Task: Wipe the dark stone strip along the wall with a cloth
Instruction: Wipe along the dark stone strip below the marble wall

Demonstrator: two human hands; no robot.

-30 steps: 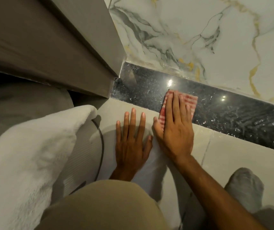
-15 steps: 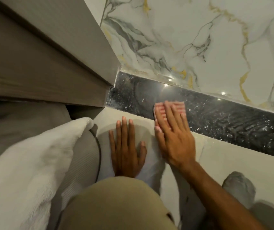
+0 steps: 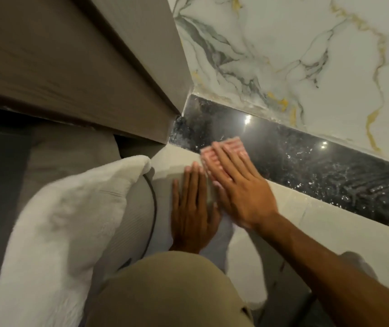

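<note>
A dark speckled stone strip (image 3: 318, 168) runs along the foot of the white marble wall (image 3: 283, 55), from the grey cabinet corner toward the right. A red-and-white checked cloth (image 3: 232, 146) lies on the strip's near edge, close to its left end. My right hand (image 3: 238, 187) lies flat on the cloth with fingers stretched out, pressing it down; it is blurred by motion. Just left of it, my left hand (image 3: 192, 208) rests flat and spread on the pale floor tile (image 3: 330, 220), holding nothing.
A grey cabinet (image 3: 70, 74) fills the upper left and meets the strip's left end. A fluffy white towel (image 3: 54, 232) lies at the left with a dark cable (image 3: 153, 204) beside it. My knee in beige cloth (image 3: 165, 291) is at the bottom; a grey sock (image 3: 356, 263) shows lower right.
My right hand has slid the cloth leftward along the strip, toward the cabinet corner and closer to my left hand. The left hand stays planted on the tile.
</note>
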